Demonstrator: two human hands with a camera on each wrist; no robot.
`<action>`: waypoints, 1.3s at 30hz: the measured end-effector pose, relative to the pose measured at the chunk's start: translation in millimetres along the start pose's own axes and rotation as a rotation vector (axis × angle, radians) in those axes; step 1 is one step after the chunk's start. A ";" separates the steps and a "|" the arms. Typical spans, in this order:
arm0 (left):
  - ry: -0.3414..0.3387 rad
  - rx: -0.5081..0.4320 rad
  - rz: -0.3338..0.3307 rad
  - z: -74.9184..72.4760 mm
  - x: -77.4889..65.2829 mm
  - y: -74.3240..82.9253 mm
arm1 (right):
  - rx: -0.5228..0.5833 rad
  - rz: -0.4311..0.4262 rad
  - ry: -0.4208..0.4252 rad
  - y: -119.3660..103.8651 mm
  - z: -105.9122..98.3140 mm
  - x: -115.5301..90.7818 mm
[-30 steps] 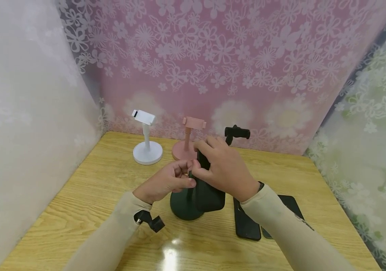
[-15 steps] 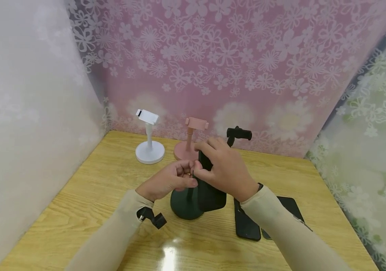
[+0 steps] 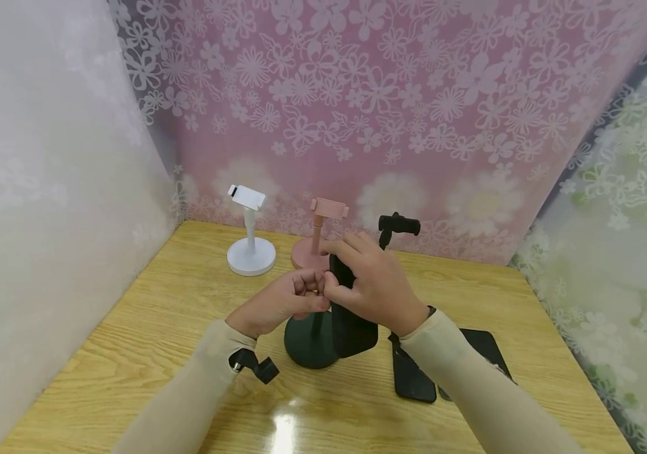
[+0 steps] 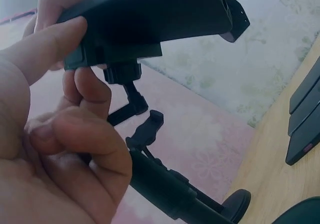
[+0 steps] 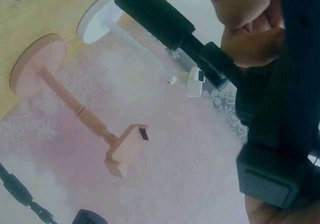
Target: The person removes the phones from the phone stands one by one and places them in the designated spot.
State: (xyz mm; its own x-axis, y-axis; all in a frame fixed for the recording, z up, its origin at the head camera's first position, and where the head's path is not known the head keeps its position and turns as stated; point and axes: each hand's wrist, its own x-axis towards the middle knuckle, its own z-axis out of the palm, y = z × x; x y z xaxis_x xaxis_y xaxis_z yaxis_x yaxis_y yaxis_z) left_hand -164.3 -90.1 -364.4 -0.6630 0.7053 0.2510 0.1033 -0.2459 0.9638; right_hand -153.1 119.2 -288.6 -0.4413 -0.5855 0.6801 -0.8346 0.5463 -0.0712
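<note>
My right hand (image 3: pixel 371 284) holds a black phone (image 3: pixel 354 334) from above, steeply tilted, beside a dark green phone stand (image 3: pixel 310 345) on the table. In the left wrist view the phone (image 4: pixel 170 13) lies along the stand's clamp (image 4: pixel 132 50). With thumb and fingers, my left hand (image 3: pixel 284 304) pinches one end of that clamp. The right wrist view shows the clamp's other end (image 5: pixel 267 179) against the phone and the stand's ribbed stem (image 5: pixel 155 16) leading up to it. From the head view, my hands hide most of the clamp.
Behind, a white phone stand (image 3: pixel 251 257), a pink one (image 3: pixel 303 254) and a black one (image 3: pixel 398 224) stand in a row before the curtain. Several dark phones, including one nearest me (image 3: pixel 415 379), lie at the right, partly under my right forearm.
Both hands keep almost the same place and grasp. The phone's lower end has dipped slightly, and the head view has shifted a little.
</note>
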 end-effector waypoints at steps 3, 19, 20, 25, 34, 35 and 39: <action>0.021 -0.002 -0.004 3.0 -1.2 3.0 | -0.039 -0.003 0.007 -0.2 2.1 -0.5; 0.102 0.243 -0.058 9.7 -6.6 20.3 | -0.121 -0.051 0.067 -6.2 3.5 -3.1; 0.110 0.295 -0.054 9.6 -6.8 22.3 | -0.123 -0.059 0.075 -6.8 2.7 -3.2; 0.173 0.455 0.025 11.1 -5.1 29.2 | -0.109 -0.120 0.149 -12.5 -8.8 -5.0; 0.279 0.620 0.134 24.4 12.3 24.5 | -0.156 -0.296 0.465 -13.5 -47.0 -40.3; 0.270 0.633 0.128 25.8 12.9 24.7 | -0.163 -0.315 0.517 -11.1 -50.8 -45.4; 0.244 0.665 0.109 29.4 13.8 25.7 | -0.187 -0.322 0.657 2.7 -67.5 -69.6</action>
State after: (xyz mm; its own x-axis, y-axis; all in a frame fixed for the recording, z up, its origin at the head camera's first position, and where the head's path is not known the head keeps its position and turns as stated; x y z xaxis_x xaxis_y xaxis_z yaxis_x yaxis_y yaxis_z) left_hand -149.0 -67.2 -333.5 -0.7624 0.5116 0.3963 0.5566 0.2059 0.8049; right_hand -102.4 201.8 -286.9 0.1516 -0.2873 0.9458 -0.7933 0.5354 0.2899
